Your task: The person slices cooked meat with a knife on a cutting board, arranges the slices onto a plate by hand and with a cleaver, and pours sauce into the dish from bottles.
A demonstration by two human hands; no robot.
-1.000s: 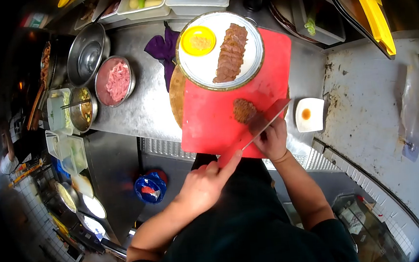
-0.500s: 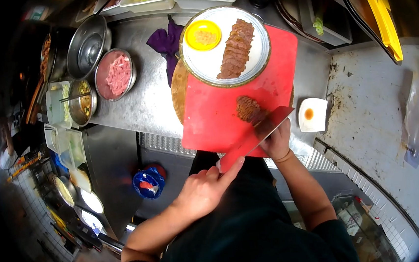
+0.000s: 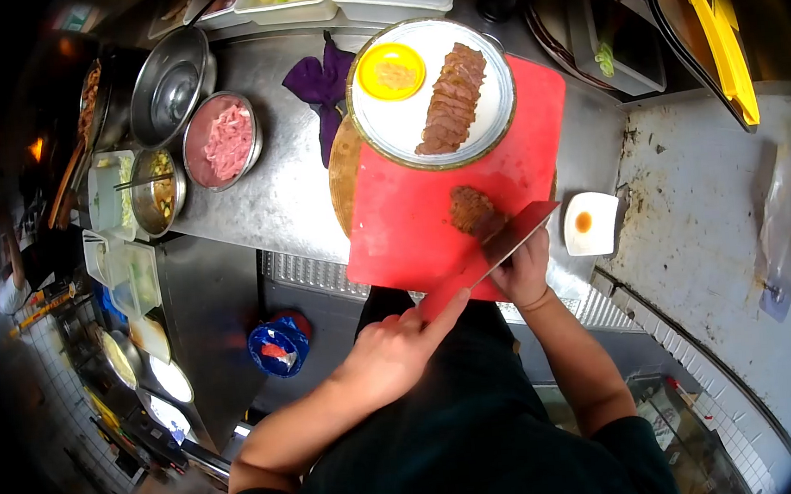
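Observation:
My left hand (image 3: 387, 354) is closed round the handle of a cleaver (image 3: 517, 235), its index finger stretched along the tool. The blade slants up to the right over a red cutting board (image 3: 393, 219). Behind the blade, my right hand (image 3: 524, 269) has its fingers curled against a piece of brown meat; the blade partly hides the fingertips and meat. Cut meat (image 3: 471, 208) lies just beyond the blade. A round plate (image 3: 405, 135) on the board's far part bears a row of sliced meat (image 3: 452, 99) and a yellow dish (image 3: 392, 72).
A white square dish (image 3: 590, 224) with brown sauce stands right of the board. To the left are a purple cloth (image 3: 318, 84), a bowl of pink meat (image 3: 225, 141) and an empty metal bowl (image 3: 171, 86). A wall rises at the right.
The cleaver and my left hand have shifted slightly right, and the blade now lies lower and tilted more over the meat. The whole view has also shifted a little.

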